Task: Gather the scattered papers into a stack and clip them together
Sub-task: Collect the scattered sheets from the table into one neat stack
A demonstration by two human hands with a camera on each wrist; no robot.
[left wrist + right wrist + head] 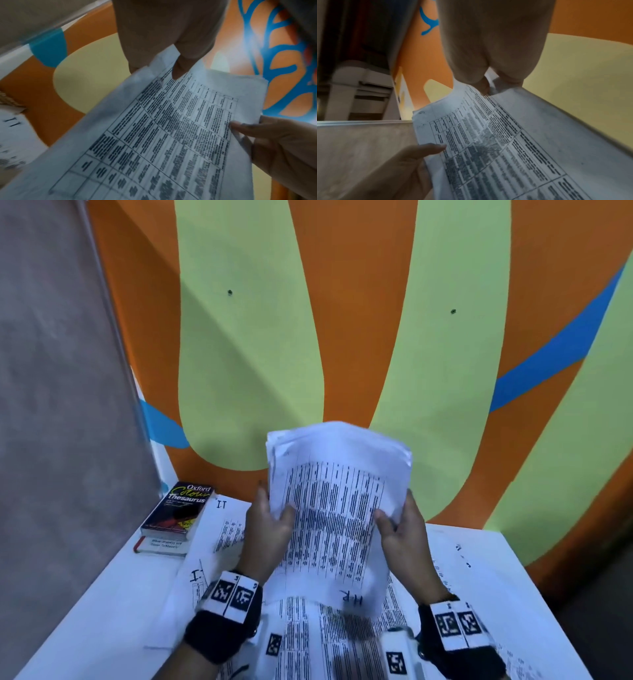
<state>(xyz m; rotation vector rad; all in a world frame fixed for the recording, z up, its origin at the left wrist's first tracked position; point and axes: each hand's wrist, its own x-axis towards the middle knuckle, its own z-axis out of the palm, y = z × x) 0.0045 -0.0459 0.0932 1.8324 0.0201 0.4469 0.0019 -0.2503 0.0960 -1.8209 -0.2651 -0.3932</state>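
Note:
I hold a stack of printed papers (334,508) upright above the white table (534,587), its bottom edge near the sheets below. My left hand (270,523) grips the stack's left edge, thumb on the front. My right hand (399,523) grips the right edge the same way. The printed table on the top sheet (171,135) fills the left wrist view, with my left thumb (180,67) pressed on it. The right wrist view shows the same stack (513,142) and my right hand (489,83) on its edge. More printed sheets (318,642) lie spread flat on the table. No clip is in view.
Two books (180,510), the top one a thesaurus, lie stacked at the table's back left corner. An orange, green and blue wall (342,320) stands right behind the table. A grey panel (58,405) closes the left side. The table's right edge (548,607) drops to the floor.

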